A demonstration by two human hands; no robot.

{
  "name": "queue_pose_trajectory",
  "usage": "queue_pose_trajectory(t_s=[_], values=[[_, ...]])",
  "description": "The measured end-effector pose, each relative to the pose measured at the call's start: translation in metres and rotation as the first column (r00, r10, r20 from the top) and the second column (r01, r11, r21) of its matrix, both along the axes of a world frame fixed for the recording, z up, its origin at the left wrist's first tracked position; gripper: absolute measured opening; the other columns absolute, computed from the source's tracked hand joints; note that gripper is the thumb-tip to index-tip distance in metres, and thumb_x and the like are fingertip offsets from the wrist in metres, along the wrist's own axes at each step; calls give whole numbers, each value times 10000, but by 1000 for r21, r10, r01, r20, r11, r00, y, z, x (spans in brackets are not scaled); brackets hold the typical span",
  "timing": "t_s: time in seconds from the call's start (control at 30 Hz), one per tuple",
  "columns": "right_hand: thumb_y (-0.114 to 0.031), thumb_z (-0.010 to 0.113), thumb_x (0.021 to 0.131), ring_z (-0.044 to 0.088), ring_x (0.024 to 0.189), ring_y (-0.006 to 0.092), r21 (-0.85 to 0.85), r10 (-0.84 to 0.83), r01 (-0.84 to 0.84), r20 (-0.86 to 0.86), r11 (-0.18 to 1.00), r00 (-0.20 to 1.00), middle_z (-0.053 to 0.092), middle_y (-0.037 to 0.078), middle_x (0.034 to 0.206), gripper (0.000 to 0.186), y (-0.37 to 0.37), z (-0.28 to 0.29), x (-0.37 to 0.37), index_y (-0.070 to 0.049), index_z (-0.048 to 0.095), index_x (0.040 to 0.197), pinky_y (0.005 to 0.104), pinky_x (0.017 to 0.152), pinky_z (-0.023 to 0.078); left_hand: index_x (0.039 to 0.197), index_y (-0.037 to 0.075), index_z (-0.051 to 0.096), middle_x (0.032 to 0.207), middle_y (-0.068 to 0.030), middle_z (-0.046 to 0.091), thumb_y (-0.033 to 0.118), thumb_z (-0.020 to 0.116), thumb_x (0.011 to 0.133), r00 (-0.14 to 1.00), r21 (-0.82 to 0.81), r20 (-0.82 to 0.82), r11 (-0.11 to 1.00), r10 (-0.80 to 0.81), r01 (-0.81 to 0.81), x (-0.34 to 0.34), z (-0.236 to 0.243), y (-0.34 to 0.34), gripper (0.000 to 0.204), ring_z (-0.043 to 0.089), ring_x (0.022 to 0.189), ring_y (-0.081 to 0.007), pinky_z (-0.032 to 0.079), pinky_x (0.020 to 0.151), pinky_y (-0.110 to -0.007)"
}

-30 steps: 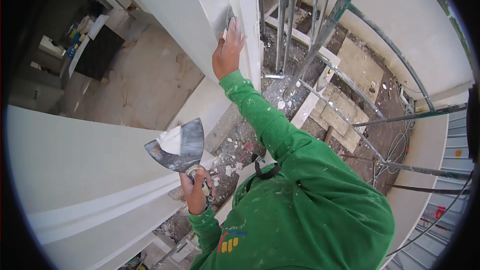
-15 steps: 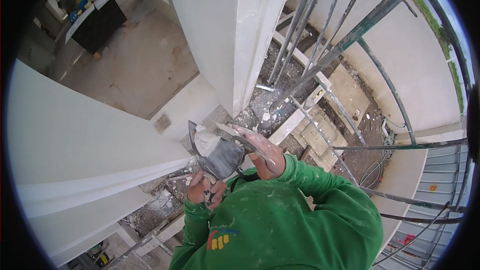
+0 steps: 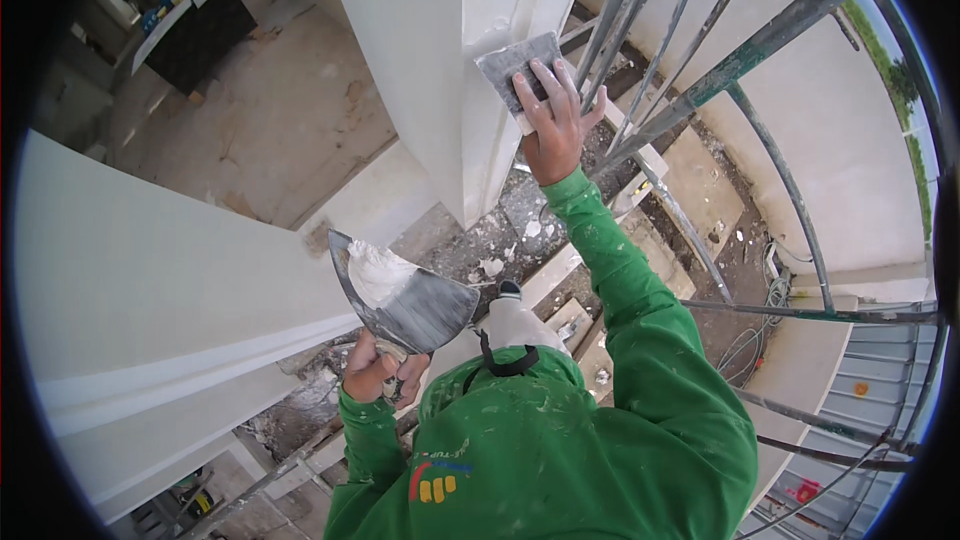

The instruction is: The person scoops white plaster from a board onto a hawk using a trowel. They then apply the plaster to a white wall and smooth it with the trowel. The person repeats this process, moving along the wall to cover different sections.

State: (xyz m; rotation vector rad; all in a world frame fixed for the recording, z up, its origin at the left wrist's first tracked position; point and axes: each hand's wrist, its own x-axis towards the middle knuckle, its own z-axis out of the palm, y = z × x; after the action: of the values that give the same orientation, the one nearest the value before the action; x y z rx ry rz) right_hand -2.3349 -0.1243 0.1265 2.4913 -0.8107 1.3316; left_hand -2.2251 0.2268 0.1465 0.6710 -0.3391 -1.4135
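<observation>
My left hand (image 3: 380, 376) grips the handle of a wide grey plastering trowel (image 3: 432, 308), low in front of my body. A thick heap of white plaster (image 3: 378, 275) lies on the trowel's far left part. My right hand (image 3: 555, 125) is stretched forward with its fingers spread over the back of a flat, rectangular grey spreader (image 3: 507, 70). The spreader lies against the white wall's corner edge (image 3: 490, 145); its working face is hidden. Its lower edge shows some white plaster.
Metal scaffold tubes (image 3: 740, 65) cross on the right, close to my right arm. White plaster drips dot the rough ground (image 3: 530, 210) below. A coiled hose (image 3: 765, 305) lies at the right. A doorway at the left shows a dark table (image 3: 200, 45) inside.
My right hand has moved up and away from the trowel, carrying the spreader to the wall's corner. My left hand with the trowel has shifted slightly left and nearer.
</observation>
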Motion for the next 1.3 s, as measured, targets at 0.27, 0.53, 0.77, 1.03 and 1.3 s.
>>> queue_pose_trajectory(t_s=[0.27, 0.53, 0.77, 1.03, 1.3], values=[[-19, 562, 818, 498, 1254, 212, -43, 14, -9, 122, 999, 992, 567, -13, 1292, 455, -23, -31, 44, -253, 641, 1200, 559, 1110, 21, 1373, 78, 313, 680, -83, 426, 230, 633, 894, 996, 212, -53, 975, 76, -63, -11, -32, 12, 596, 439, 464, -163, 363, 261, -247], [-33, 570, 820, 514, 1230, 190, -94, 94, -83, 113, 992, 989, 577, -31, 1286, 466, -34, -62, 48, -278, 643, 1209, 545, 1099, 48, 1378, 60, 283, 692, -85, 407, 237, 621, 907, 995, 285, -71, 957, 69, -46, -5, -56, 17, 606, 444, 505, -169, 394, 304, -262], [-15, 597, 751, 496, 1232, 165, 10, 52, -51, -17, 999, 999, 538, -80, 1281, 559, -27, -177, 33, -358, 629, 1190, 580, 1085, 87, 1387, 20, 246, 711, -84, 425, 296, 603, 928, 994, 306, -84, 947, -76, 98, 4, -82, 16, 643, 466, 533, -152, 401, 347, -256], [-11, 602, 777, 490, 1259, 217, 149, 68, -54, -94, 987, 993, 539, -12, 1295, 485, -14, -314, 17, -291, 632, 1172, 560, 1091, 122, 1337, 1, 296, 683, -81, 426, 271, 653, 893, 996, 445, -85, 895, 12, 27, -1, -101, 16, 630, 466, 488, -165, 384, 306, -268], [-40, 605, 794, 470, 1280, 208, 244, 83, -33, -198, 969, 977, 528, -19, 1312, 514, -4, -397, 6, -309, 585, 1232, 585, 1072, 138, 1314, -7, 325, 686, -78, 435, 270, 674, 876, 999, 511, -40, 859, -6, 25, -8, -108, 14, 625, 469, 481, -176, 404, 330, -291]])
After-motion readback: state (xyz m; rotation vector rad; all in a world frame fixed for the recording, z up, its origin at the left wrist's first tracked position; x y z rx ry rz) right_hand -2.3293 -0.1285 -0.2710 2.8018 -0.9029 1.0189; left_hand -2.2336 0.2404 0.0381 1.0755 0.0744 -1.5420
